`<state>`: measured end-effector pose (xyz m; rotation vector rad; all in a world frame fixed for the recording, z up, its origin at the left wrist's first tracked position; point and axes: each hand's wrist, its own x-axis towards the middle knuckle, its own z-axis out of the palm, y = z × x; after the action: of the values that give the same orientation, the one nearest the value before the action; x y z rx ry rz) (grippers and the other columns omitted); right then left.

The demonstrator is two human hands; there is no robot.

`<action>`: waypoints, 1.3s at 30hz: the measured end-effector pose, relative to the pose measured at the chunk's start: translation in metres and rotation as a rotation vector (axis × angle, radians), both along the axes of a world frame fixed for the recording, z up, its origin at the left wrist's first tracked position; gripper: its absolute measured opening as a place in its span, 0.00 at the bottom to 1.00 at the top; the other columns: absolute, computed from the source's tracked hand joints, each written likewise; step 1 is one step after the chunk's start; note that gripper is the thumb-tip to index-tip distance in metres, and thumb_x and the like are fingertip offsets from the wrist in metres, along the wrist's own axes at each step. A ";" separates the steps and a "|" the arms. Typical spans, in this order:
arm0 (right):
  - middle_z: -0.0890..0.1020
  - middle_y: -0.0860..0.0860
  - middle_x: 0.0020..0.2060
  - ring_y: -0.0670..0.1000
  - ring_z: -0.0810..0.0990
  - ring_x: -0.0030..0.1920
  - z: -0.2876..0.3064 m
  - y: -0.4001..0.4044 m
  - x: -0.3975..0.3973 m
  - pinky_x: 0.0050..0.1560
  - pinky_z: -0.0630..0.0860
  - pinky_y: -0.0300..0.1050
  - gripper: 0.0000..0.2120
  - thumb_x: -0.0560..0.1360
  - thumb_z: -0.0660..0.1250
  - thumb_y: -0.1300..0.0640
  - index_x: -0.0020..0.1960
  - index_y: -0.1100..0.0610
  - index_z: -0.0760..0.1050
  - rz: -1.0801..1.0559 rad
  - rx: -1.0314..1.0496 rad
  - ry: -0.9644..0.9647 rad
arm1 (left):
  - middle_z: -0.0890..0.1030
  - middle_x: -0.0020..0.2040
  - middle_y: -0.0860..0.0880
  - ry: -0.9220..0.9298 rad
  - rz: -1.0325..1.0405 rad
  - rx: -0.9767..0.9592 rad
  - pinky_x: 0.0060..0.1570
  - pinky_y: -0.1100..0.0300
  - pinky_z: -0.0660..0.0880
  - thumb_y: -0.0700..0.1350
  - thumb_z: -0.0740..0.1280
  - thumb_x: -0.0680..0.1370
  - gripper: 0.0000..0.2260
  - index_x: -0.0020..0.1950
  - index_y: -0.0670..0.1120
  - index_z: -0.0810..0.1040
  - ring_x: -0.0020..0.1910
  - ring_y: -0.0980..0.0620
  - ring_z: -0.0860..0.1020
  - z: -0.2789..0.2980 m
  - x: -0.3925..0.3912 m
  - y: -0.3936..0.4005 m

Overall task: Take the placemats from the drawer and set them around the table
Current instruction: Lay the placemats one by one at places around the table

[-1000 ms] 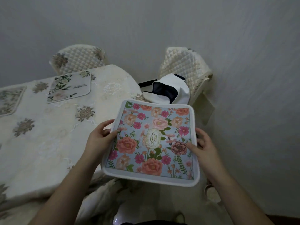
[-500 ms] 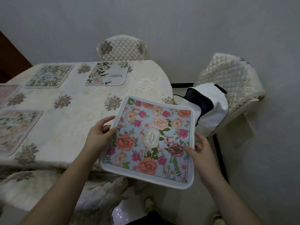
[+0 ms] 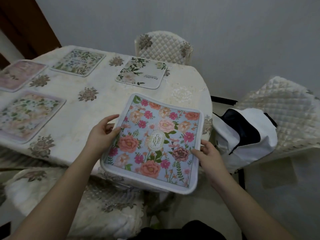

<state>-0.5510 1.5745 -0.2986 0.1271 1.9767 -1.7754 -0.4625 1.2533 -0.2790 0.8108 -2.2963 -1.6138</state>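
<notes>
I hold a blue placemat (image 3: 155, 141) with pink and orange flowers over the near right corner of the table (image 3: 86, 115). My left hand (image 3: 102, 134) pinches its left edge, thumb on top. My right hand (image 3: 207, 153) pinches its right edge. Its far edge hangs over the tablecloth and its near edge sticks out past the table rim. Several other placemats lie flat on the table: a white one with green leaves (image 3: 142, 72), a green floral one (image 3: 78, 62), a pink one (image 3: 19, 74) and a pale floral one (image 3: 27, 115).
Quilted cream chairs stand around the table: one at the far side (image 3: 164, 46), one on the right (image 3: 284, 115) carrying a white and dark bag (image 3: 245, 135), and one close below me (image 3: 97, 210). A grey wall runs behind.
My view has swung left, bringing more of the table and its placemats into sight. The blue placemat has moved leftward over the table corner, still held by both hands.
</notes>
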 end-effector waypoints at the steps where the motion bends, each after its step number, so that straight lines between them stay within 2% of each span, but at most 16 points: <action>1: 0.83 0.54 0.55 0.52 0.86 0.49 -0.001 -0.006 -0.006 0.47 0.84 0.52 0.15 0.79 0.66 0.62 0.65 0.56 0.72 0.020 0.003 -0.001 | 0.86 0.47 0.52 -0.008 0.016 -0.005 0.44 0.50 0.83 0.49 0.69 0.80 0.18 0.69 0.57 0.74 0.44 0.55 0.85 0.000 -0.001 -0.006; 4: 0.82 0.54 0.56 0.53 0.85 0.51 -0.001 -0.020 -0.025 0.51 0.83 0.55 0.14 0.80 0.66 0.61 0.65 0.55 0.72 0.094 0.001 0.011 | 0.86 0.47 0.56 -0.040 0.075 0.000 0.43 0.51 0.83 0.51 0.70 0.79 0.17 0.67 0.60 0.74 0.44 0.56 0.85 -0.002 -0.003 -0.020; 9: 0.83 0.53 0.54 0.51 0.86 0.49 -0.013 -0.037 -0.062 0.45 0.83 0.48 0.11 0.80 0.66 0.60 0.61 0.53 0.73 0.212 0.001 0.004 | 0.85 0.48 0.54 -0.089 0.206 -0.021 0.41 0.54 0.82 0.53 0.70 0.78 0.17 0.66 0.59 0.75 0.45 0.55 0.84 -0.011 -0.006 -0.025; 15: 0.84 0.55 0.52 0.53 0.86 0.46 -0.030 -0.055 -0.102 0.46 0.83 0.52 0.12 0.79 0.67 0.61 0.62 0.56 0.74 0.376 -0.021 -0.107 | 0.85 0.51 0.53 -0.152 0.397 -0.028 0.38 0.60 0.80 0.49 0.67 0.81 0.14 0.66 0.57 0.75 0.46 0.55 0.84 -0.023 -0.015 -0.023; 19: 0.84 0.55 0.49 0.49 0.86 0.44 -0.039 -0.063 -0.115 0.41 0.81 0.44 0.07 0.79 0.66 0.63 0.56 0.57 0.74 0.502 0.003 -0.129 | 0.84 0.46 0.58 -0.200 0.504 -0.098 0.40 0.53 0.80 0.47 0.65 0.82 0.13 0.66 0.57 0.74 0.44 0.56 0.83 -0.029 -0.024 -0.017; 21: 0.85 0.56 0.48 0.51 0.86 0.45 -0.043 -0.069 -0.120 0.41 0.81 0.43 0.05 0.79 0.66 0.64 0.54 0.58 0.74 0.542 0.017 -0.141 | 0.83 0.45 0.60 -0.224 0.524 -0.122 0.43 0.50 0.80 0.48 0.65 0.82 0.13 0.67 0.56 0.74 0.44 0.56 0.82 -0.030 -0.027 -0.017; 27: 0.85 0.60 0.48 0.56 0.86 0.46 -0.053 -0.095 -0.123 0.42 0.82 0.47 0.07 0.78 0.66 0.66 0.56 0.62 0.73 0.571 -0.005 -0.231 | 0.83 0.46 0.57 -0.227 0.567 -0.124 0.46 0.50 0.81 0.48 0.68 0.81 0.13 0.66 0.56 0.77 0.47 0.52 0.82 -0.033 -0.015 -0.035; 31: 0.85 0.60 0.48 0.57 0.86 0.47 -0.057 -0.115 -0.117 0.47 0.82 0.51 0.07 0.78 0.65 0.67 0.56 0.63 0.74 0.580 -0.022 -0.285 | 0.83 0.48 0.52 -0.205 0.584 -0.085 0.48 0.52 0.81 0.47 0.72 0.78 0.12 0.62 0.55 0.79 0.48 0.50 0.82 -0.044 0.001 -0.061; 33: 0.86 0.59 0.48 0.56 0.86 0.47 -0.060 -0.126 -0.111 0.47 0.82 0.51 0.08 0.78 0.64 0.67 0.56 0.64 0.75 0.577 -0.023 -0.311 | 0.83 0.51 0.48 -0.204 0.585 -0.048 0.53 0.51 0.80 0.47 0.73 0.77 0.12 0.59 0.54 0.80 0.50 0.48 0.82 -0.052 0.008 -0.078; 35: 0.86 0.59 0.49 0.56 0.86 0.48 -0.065 -0.136 -0.102 0.47 0.82 0.50 0.09 0.78 0.64 0.67 0.58 0.65 0.75 0.576 -0.016 -0.329 | 0.83 0.51 0.48 -0.223 0.584 -0.038 0.54 0.51 0.80 0.46 0.75 0.76 0.11 0.56 0.52 0.81 0.51 0.48 0.82 -0.060 0.013 -0.097; 39: 0.86 0.60 0.49 0.56 0.86 0.48 -0.077 -0.162 -0.079 0.46 0.82 0.47 0.10 0.78 0.65 0.67 0.58 0.66 0.75 0.537 0.002 -0.347 | 0.82 0.49 0.48 -0.264 0.544 -0.043 0.51 0.55 0.79 0.45 0.76 0.75 0.11 0.56 0.49 0.82 0.47 0.50 0.81 -0.073 0.012 -0.136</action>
<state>-0.6302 1.4122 -0.3756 -0.0859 1.5758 -1.3034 -0.4501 1.1171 -0.3515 1.5509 -1.9979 -1.2658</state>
